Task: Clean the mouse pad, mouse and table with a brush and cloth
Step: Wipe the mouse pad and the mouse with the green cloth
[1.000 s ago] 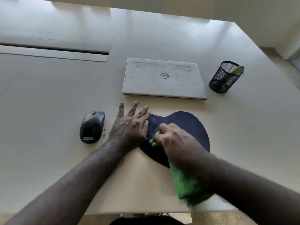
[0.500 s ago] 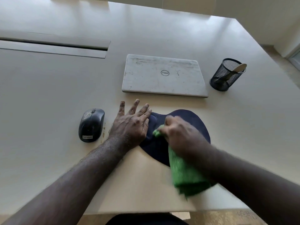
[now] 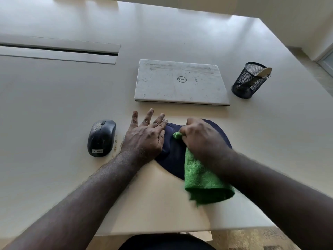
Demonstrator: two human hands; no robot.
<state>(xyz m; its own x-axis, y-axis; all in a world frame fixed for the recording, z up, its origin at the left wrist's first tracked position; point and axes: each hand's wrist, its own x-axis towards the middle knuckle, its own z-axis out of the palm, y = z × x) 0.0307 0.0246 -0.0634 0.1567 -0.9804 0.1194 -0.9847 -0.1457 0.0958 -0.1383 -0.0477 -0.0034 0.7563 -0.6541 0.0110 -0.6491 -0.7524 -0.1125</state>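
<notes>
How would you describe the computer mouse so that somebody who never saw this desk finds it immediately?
Start from the closed white laptop in the middle of the table. Come toward the near edge and go left, past the flat left hand that rests partly on the dark blue mouse pad. The mouse lies alone there: dark grey, rounded, with a small Lenovo label.

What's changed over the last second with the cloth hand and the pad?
The right hand, gripping the green cloth, slid further up the mouse pad, away from the person. The left hand stays flat on the pad's left edge; the mouse hasn't moved.
</notes>
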